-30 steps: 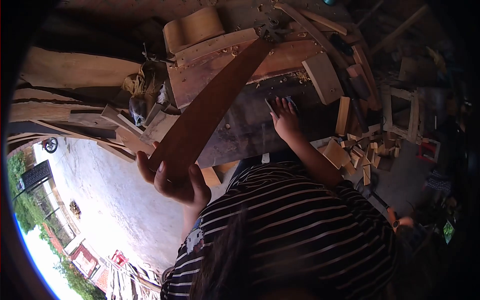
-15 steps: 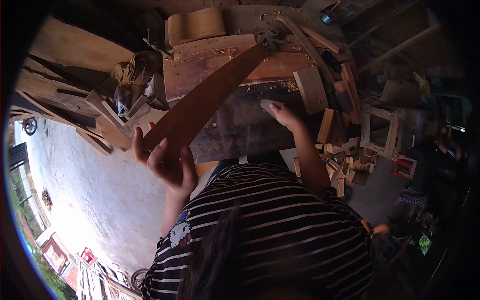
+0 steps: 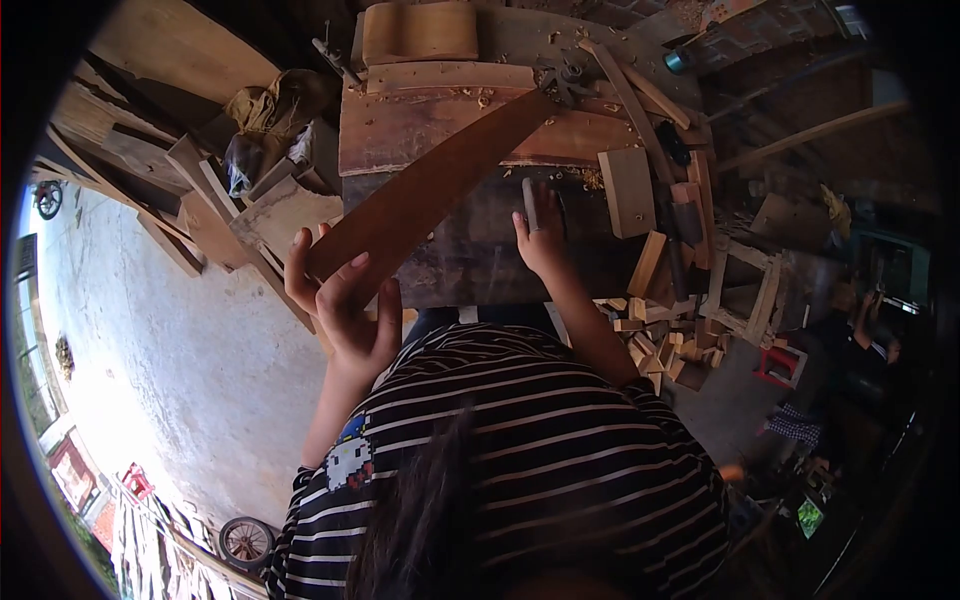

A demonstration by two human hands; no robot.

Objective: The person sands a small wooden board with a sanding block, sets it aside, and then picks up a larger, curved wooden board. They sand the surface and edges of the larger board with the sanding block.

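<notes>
A long, tapered reddish-brown wooden board (image 3: pixel 430 185) slants across the workbench, its wide end toward me. My left hand (image 3: pixel 350 315) grips that near end, thumb on one side and fingers round the other. The narrow far end rests by a dark metal piece (image 3: pixel 568 85) on the bench. My right hand (image 3: pixel 543 250) is over the dark near part of the workbench (image 3: pixel 470 260), to the right of the board and apart from it. It holds a small, flat grey piece (image 3: pixel 530 205) that looks like folded sandpaper, upright between thumb and fingers.
Wood shavings and a curved wooden block (image 3: pixel 420 32) lie at the back of the bench. A pale wooden block (image 3: pixel 627 192) and long strips (image 3: pixel 630 115) are on the right. Offcuts (image 3: pixel 670 350) cover the floor there. Planks (image 3: pixel 210 235) lean on the left. A person sits far right.
My right hand has shifted slightly left and turned, so the grey piece now stands more upright. The left hand still grips the board. The whole view has shifted a little.
</notes>
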